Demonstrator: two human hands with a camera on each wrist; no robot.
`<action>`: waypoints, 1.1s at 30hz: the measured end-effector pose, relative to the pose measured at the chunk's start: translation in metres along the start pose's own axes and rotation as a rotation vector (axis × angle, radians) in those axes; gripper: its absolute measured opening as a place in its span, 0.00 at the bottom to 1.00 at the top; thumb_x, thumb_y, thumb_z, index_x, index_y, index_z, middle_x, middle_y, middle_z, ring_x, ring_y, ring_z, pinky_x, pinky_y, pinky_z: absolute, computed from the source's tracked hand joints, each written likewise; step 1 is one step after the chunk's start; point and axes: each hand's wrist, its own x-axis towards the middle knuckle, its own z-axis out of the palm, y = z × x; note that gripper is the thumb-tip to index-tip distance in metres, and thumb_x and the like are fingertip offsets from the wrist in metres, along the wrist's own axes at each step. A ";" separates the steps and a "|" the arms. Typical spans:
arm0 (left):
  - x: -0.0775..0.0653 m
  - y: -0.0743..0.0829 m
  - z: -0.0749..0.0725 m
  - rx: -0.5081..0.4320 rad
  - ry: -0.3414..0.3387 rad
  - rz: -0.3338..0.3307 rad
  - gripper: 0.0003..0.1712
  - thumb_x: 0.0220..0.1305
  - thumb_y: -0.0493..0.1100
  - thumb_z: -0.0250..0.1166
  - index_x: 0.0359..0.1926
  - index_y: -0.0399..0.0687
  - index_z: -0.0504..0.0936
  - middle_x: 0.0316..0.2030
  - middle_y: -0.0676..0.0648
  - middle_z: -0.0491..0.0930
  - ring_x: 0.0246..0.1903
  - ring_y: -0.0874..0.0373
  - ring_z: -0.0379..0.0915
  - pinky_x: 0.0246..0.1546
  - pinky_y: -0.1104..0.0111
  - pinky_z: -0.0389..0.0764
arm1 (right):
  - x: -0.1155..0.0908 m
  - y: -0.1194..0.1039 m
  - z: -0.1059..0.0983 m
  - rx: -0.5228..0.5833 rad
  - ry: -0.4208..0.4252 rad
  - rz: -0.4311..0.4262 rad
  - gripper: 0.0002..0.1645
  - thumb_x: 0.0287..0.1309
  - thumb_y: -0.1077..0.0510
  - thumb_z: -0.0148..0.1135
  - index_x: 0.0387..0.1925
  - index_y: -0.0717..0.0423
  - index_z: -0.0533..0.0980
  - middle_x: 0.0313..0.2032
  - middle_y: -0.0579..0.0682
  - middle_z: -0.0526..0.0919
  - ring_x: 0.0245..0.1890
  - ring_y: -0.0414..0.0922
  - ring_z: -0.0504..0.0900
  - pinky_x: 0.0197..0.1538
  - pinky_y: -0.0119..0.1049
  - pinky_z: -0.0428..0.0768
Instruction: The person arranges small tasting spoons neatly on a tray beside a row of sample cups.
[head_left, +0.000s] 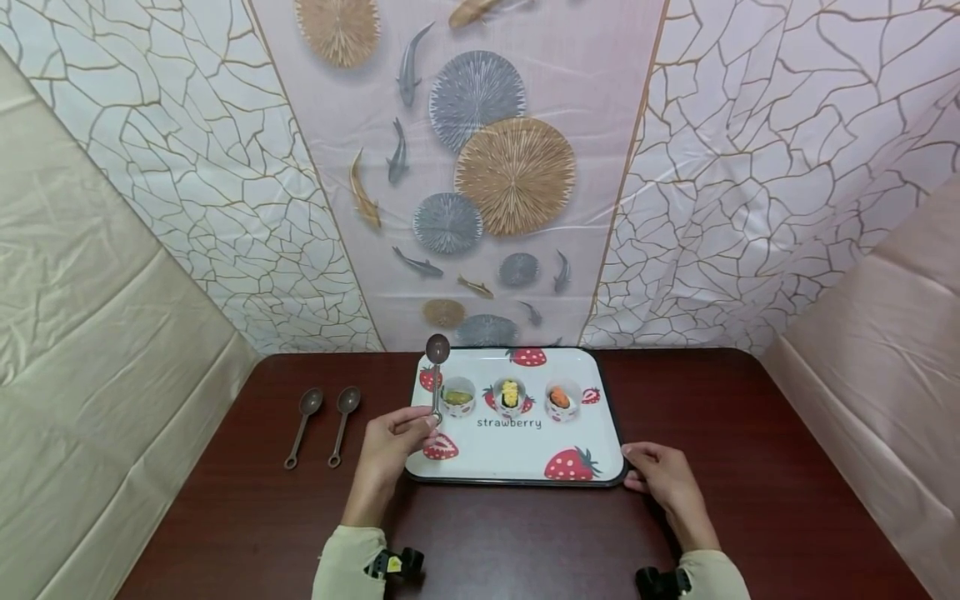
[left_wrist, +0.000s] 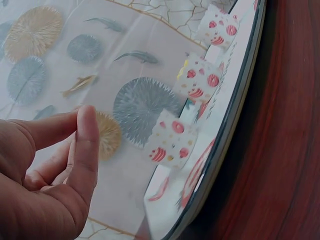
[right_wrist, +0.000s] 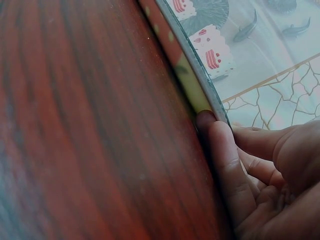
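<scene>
My left hand [head_left: 397,442] pinches a small brown spoon [head_left: 437,367] by the end of its handle, bowl pointing away, over the left side of the tray. In the left wrist view the fingers [left_wrist: 86,145] hide the spoon. A white strawberry-print tray [head_left: 480,458] with a dark rim lies on the table. My right hand [head_left: 667,483] grips its front right corner, with fingertips [right_wrist: 225,145] at the rim in the right wrist view. Three paper cups stand in a row on the tray: one with green food [head_left: 456,398], one with yellow [head_left: 510,393], one with orange [head_left: 560,398].
Two more brown spoons, the outer spoon [head_left: 303,425] and the inner spoon [head_left: 343,425], lie on the dark wooden table [head_left: 510,542] left of the tray. A patterned cloth [head_left: 525,283] rises behind the table. Beige panels [head_left: 97,333] flank both sides.
</scene>
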 end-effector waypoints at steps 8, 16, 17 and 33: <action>0.002 -0.007 0.013 -0.029 -0.018 -0.036 0.14 0.70 0.33 0.70 0.52 0.27 0.86 0.37 0.38 0.90 0.30 0.58 0.87 0.35 0.69 0.88 | 0.000 -0.001 0.000 0.021 -0.007 -0.004 0.24 0.79 0.61 0.56 0.64 0.79 0.72 0.37 0.51 0.86 0.28 0.39 0.82 0.34 0.33 0.88; 0.007 -0.014 0.027 -0.057 -0.040 -0.084 0.13 0.70 0.34 0.70 0.50 0.27 0.86 0.32 0.40 0.89 0.27 0.60 0.86 0.36 0.63 0.90 | 0.001 0.000 0.000 0.004 0.004 -0.003 0.24 0.79 0.61 0.56 0.63 0.78 0.73 0.39 0.53 0.86 0.29 0.40 0.82 0.34 0.33 0.88; 0.007 -0.014 0.028 -0.049 -0.040 -0.087 0.13 0.71 0.34 0.70 0.50 0.27 0.85 0.32 0.41 0.89 0.27 0.61 0.85 0.35 0.63 0.90 | 0.001 0.000 0.000 0.002 0.005 -0.003 0.24 0.79 0.61 0.56 0.63 0.78 0.73 0.39 0.53 0.86 0.29 0.40 0.82 0.34 0.33 0.88; 0.007 -0.022 0.052 0.071 -0.029 -0.047 0.12 0.74 0.37 0.66 0.47 0.28 0.85 0.34 0.43 0.88 0.30 0.64 0.79 0.28 0.72 0.83 | 0.002 0.001 0.000 0.004 0.006 0.007 0.23 0.79 0.61 0.56 0.63 0.78 0.73 0.38 0.51 0.86 0.29 0.40 0.82 0.34 0.33 0.88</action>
